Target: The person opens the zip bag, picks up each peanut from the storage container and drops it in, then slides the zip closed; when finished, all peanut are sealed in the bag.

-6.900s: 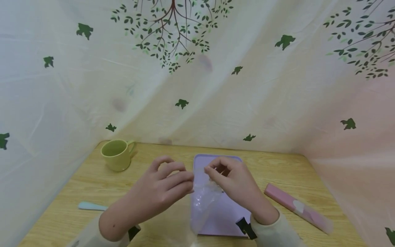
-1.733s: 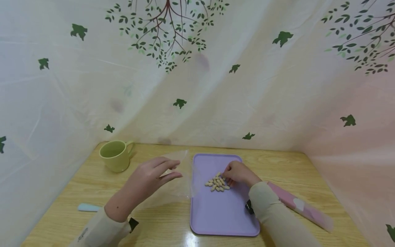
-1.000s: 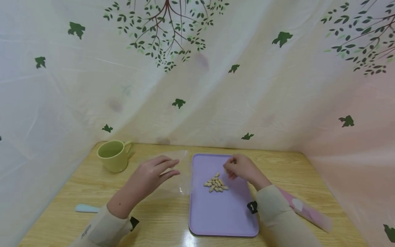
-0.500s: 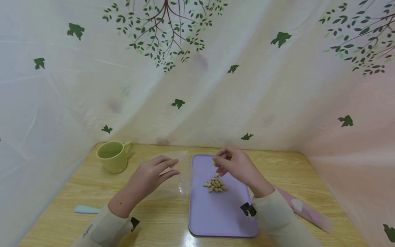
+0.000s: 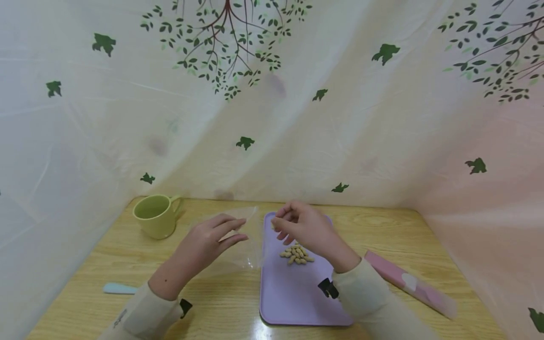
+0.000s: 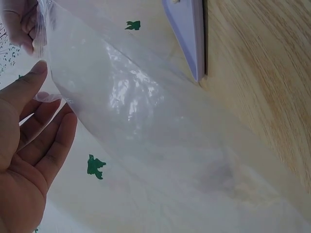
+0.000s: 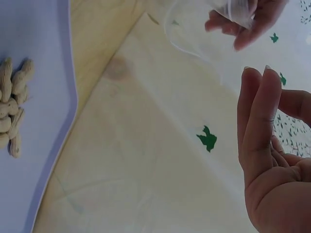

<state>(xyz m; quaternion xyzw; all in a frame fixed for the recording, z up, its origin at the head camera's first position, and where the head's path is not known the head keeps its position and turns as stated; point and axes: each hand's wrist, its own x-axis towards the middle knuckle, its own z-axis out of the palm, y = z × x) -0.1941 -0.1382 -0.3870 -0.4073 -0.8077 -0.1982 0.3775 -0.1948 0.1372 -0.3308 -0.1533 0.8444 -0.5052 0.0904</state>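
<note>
My left hand [image 5: 214,236] holds a clear plastic bag [image 5: 246,245] by its mouth, above the table left of the tray. In the left wrist view the bag [image 6: 141,107] hangs down from the thumb and fingers. My right hand [image 5: 308,231] is over the far part of the lilac tray [image 5: 297,302], a short gap right of the bag's mouth. It pinches a peanut [image 5: 273,226], which its fingers mostly cover; in the right wrist view they hide it. Several unshelled peanuts [image 5: 296,255] lie heaped on the tray, below the right hand.
A green mug [image 5: 157,217] stands at the back left of the wooden table [image 5: 221,302]. A light blue handle [image 5: 120,288] lies partly behind the left sleeve. To the right of the tray is a pink wrapped roll [image 5: 408,283]. A printed curtain [image 5: 191,141] hangs behind the table.
My right hand has lifted from the peanut heap with one peanut and moved left, towards the bag. My left hand has stayed nearly still with the bag over the last second.
</note>
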